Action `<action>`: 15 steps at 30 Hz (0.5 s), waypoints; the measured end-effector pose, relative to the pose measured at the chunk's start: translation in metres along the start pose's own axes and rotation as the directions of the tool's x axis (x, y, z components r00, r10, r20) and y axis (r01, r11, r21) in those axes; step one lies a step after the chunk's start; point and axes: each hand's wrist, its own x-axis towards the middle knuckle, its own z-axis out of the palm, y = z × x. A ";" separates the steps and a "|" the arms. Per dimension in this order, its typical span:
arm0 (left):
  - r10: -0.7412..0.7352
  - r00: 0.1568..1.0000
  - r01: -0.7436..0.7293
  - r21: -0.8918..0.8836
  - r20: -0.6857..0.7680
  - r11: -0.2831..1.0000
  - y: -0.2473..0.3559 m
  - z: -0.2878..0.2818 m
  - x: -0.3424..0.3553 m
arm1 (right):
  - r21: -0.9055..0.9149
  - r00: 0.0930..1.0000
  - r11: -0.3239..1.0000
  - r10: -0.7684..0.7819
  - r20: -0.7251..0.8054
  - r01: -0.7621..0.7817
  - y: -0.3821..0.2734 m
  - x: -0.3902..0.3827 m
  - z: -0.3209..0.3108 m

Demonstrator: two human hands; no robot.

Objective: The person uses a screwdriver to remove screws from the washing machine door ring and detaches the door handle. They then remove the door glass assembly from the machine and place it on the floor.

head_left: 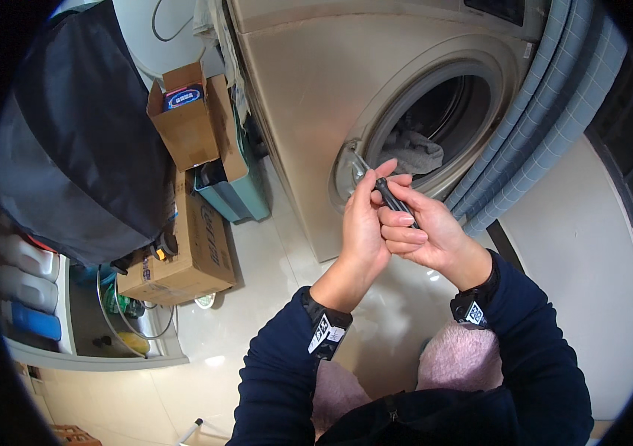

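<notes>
My right hand [422,234] is closed around the black handle of a screwdriver [391,195]. Its metal shaft points up and left to the rim of the round door opening [435,119] of a beige front-loading washing machine [316,82]. My left hand [365,219] pinches the shaft near the tip, fingers pressed beside the handle. Inside the drum lies a grey cloth [414,152]. Both forearms wear dark blue sleeves with wrist bands.
Cardboard boxes [190,238] and a teal container [238,197] stand left of the machine. A dark fabric cover [82,141] hangs at far left above a shelf with white and blue bottles [30,293]. A blue-grey quilted sheet [547,97] drapes the machine's right side.
</notes>
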 end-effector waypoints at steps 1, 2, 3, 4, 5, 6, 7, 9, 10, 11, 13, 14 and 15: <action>-0.001 1.000 0.001 -0.021 0.012 1.000 0.000 0.001 0.000 | -0.078 0.999 0.997 -0.026 -0.045 0.022 -0.001 -0.001 0.002; -0.009 1.000 0.009 -0.027 0.003 1.000 0.001 0.002 0.001 | -0.163 0.994 0.986 -0.045 -0.101 0.028 -0.003 -0.001 0.005; 0.007 1.000 -0.007 -0.017 0.012 1.000 0.004 0.002 0.002 | -0.142 0.996 0.990 -0.033 -0.083 0.021 -0.005 0.000 0.007; 0.006 1.000 -0.006 -0.008 0.015 1.000 0.005 0.002 0.002 | -0.124 0.996 0.992 -0.012 -0.086 0.001 -0.007 0.000 0.009; -0.002 1.000 0.002 -0.003 0.018 1.000 0.005 0.002 0.002 | -0.103 0.996 0.995 0.004 -0.090 -0.013 -0.009 -0.001 0.010; -0.005 1.000 0.005 -0.012 0.021 1.000 0.006 0.003 0.003 | -0.090 0.992 0.996 -0.013 -0.125 0.001 -0.009 -0.001 0.012; -0.005 1.000 0.005 -0.027 0.021 1.000 0.007 0.003 0.004 | -0.114 0.991 0.994 -0.020 -0.133 0.005 -0.009 0.000 0.013; -0.008 1.000 0.009 -0.053 0.029 0.999 0.006 0.004 0.004 | -0.167 0.978 0.986 -0.048 -0.203 0.014 -0.009 0.000 0.017; -0.013 1.000 0.015 -0.091 0.027 0.996 0.005 0.005 0.004 | -0.231 0.975 0.973 -0.074 -0.210 0.025 -0.009 -0.001 0.020; -0.023 1.000 0.023 -0.084 0.005 0.996 0.005 0.005 0.003 | -0.334 0.964 0.942 -0.107 -0.242 0.021 -0.007 -0.001 0.023; -0.014 1.000 0.015 -0.071 0.009 0.997 0.006 0.006 0.002 | -0.544 0.937 0.839 -0.192 -0.291 0.003 -0.007 0.000 0.030; -0.004 1.000 0.004 -0.043 -0.004 0.999 0.007 0.006 0.002 | -0.620 0.934 0.785 -0.210 -0.288 -0.014 -0.008 -0.002 0.033; 0.012 1.000 -0.013 -0.016 -0.005 1.000 0.008 0.005 0.002 | -0.688 0.924 0.725 -0.250 -0.289 -0.019 -0.008 -0.001 0.034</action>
